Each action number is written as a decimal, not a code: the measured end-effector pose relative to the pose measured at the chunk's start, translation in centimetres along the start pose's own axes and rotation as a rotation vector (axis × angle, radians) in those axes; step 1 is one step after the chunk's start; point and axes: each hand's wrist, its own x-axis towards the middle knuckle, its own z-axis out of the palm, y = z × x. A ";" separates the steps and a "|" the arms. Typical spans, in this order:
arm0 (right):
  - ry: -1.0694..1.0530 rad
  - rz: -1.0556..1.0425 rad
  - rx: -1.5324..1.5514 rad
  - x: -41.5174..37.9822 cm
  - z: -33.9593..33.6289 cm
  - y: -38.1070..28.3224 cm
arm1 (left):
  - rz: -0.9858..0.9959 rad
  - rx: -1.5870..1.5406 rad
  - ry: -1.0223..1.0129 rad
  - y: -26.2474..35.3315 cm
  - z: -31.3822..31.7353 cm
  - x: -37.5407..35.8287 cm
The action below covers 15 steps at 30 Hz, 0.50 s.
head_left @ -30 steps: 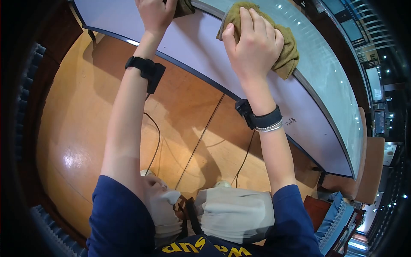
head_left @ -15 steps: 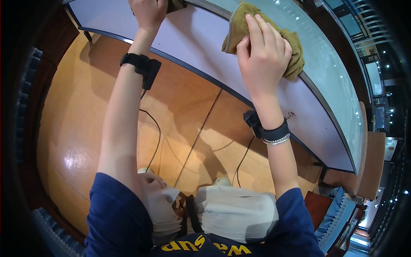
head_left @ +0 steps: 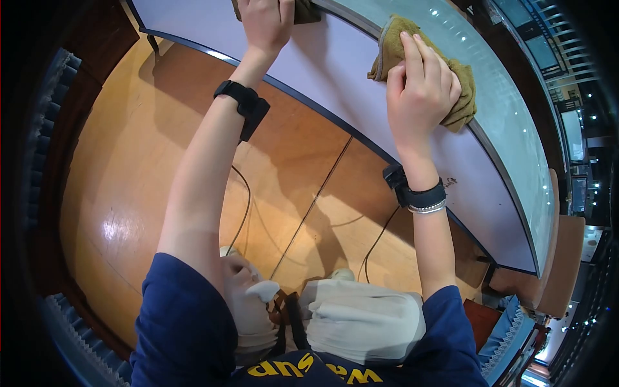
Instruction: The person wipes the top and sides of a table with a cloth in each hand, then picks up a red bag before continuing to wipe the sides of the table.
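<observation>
An olive-brown cloth [head_left: 393, 48] lies folded over the metal-edged rim of a white panel and the glass surface [head_left: 509, 97] beyond it. My right hand [head_left: 422, 93] rests on this cloth, fingers close together and pressing it. Near the top edge of the view, my left hand [head_left: 265, 22] is on a darker brown cloth [head_left: 306, 11] at the upper part of the same white panel [head_left: 342, 77]; its fingertips are cut off by the frame. Each wrist wears a black strap with a small device.
Below the panel is a tan floor [head_left: 122, 174] with thin black cables [head_left: 248, 200]. A brown padded seat [head_left: 561, 264] stands at the right, near blue lace-trimmed fabric [head_left: 503, 338]. Dark wooden furniture [head_left: 80, 84] borders the left.
The whole view has shifted, so both hands and the panel appear further right and slightly lower. The right hand stays on the olive-brown cloth.
</observation>
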 end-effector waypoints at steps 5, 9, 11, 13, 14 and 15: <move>0.014 0.001 -0.001 0.1 0.2 0.1 | 0.000 -0.004 -0.003 0.0 -0.1 -0.2; 0.021 -0.003 -0.001 0.0 0.2 0.1 | -0.019 0.015 -0.042 0.2 -0.5 -0.4; 0.003 -0.002 -0.015 0.0 0.1 0.0 | -0.035 -0.004 -0.050 0.3 -0.7 -0.7; -0.015 -0.020 -0.029 -0.3 0.2 0.1 | -0.058 -0.044 -0.039 0.6 -0.8 -1.1; -0.038 -0.038 -0.048 -0.7 0.2 0.2 | -0.085 -0.088 -0.033 0.8 -0.8 -1.4; -0.034 -0.039 -0.052 -1.1 0.1 0.2 | -0.067 -0.111 -0.011 1.0 -1.0 -1.8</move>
